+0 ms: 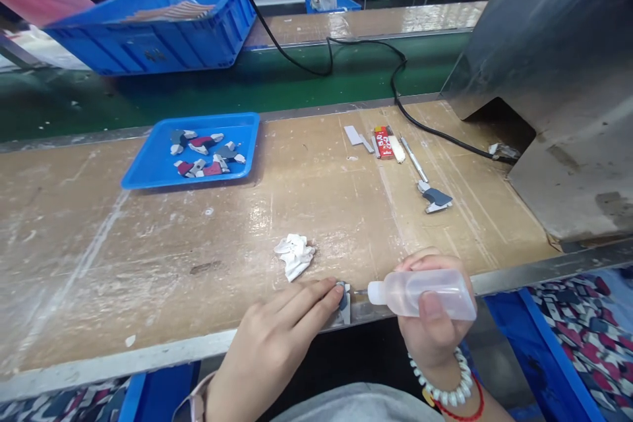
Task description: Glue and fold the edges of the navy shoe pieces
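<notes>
My right hand (432,323) is wrapped round a translucent plastic squeeze bottle (440,293), held on its side. The bottle's thin needle tip points left, close to a small grey-and-white piece (345,303) at the table's front edge. I cannot tell whether the tip touches it. With fingers together, my left hand (287,320) presses that piece against the tabletop and hides part of it. A crumpled white tissue (295,256) lies just beyond my left fingers.
A blue tray (148,168) holds several grey, maroon and white pieces. Toward the right lie a red packet (384,144), a metal pen-like tool (414,158) and another grey piece (437,198). A metal housing (554,99) stands at right. Blue bins (529,343) flank me below. A black cable (445,135) crosses behind.
</notes>
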Demonstrator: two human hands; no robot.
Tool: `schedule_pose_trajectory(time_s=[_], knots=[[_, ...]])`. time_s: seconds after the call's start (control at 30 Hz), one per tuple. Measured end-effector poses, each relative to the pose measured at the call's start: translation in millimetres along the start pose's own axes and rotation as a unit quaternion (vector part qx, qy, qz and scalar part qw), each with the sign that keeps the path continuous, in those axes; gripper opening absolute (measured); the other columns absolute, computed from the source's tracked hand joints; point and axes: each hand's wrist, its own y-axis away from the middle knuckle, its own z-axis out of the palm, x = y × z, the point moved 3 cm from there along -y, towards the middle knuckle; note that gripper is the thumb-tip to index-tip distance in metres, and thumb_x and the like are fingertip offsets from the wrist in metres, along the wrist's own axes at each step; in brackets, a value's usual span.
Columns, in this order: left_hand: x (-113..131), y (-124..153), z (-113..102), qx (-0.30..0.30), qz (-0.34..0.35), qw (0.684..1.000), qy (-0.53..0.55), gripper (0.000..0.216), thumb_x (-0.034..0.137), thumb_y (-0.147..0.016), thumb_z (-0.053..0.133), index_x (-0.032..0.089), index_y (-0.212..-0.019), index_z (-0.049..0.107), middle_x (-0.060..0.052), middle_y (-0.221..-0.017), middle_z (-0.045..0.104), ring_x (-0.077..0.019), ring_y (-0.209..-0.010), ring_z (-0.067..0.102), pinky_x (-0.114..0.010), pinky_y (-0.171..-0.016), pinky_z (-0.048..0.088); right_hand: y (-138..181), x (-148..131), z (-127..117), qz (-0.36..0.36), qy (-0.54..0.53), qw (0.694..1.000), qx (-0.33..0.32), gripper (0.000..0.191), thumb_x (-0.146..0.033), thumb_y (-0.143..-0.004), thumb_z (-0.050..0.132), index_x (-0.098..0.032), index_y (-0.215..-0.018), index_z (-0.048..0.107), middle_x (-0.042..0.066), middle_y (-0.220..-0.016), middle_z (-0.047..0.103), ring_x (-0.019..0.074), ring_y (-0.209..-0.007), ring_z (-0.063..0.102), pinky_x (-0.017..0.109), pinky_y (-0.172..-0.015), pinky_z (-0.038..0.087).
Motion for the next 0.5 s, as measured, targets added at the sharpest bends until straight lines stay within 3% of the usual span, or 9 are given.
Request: schedule_pose_trajectory(time_s=[0.13,0.5], knots=[[1.5,-4.6,-5.5,-0.038,0.046,0.997,-0.049,0.029,0.017,-0.108,0.041,0.013,-0.12,0.067,-0.006,-0.116,0.077,-0.0222,-0.099,0.076,-0.032,-0.068,0.065,-0.3,1.5,-1.1,-0.058,0.005,0.998,0.0,0.015,-0.035,-0.087,0.066,-0.02,-0.088,0.062,0.0,-0.074,0.055,0.0189,-0.065,0.055,0.033,-0.052,0.044],[6.2,-18.7,-8.9,-0.056,0.133,0.984,-0.102,0.024,0.013,-0.106,0.046,0.007,-0.109,0.069,-0.01,-0.106,0.079,-0.0247,-0.098,0.077,-0.036,-0.078,0.067,1.2,-4.6,0.6,-0.054,-0.007,0.998,-0.003,0.015,-0.03,-0.079,0.067,-0.02,-0.088,0.061,0.0,-0.069,0.054,0.019,-0.063,0.054,0.032,-0.048,0.045]])
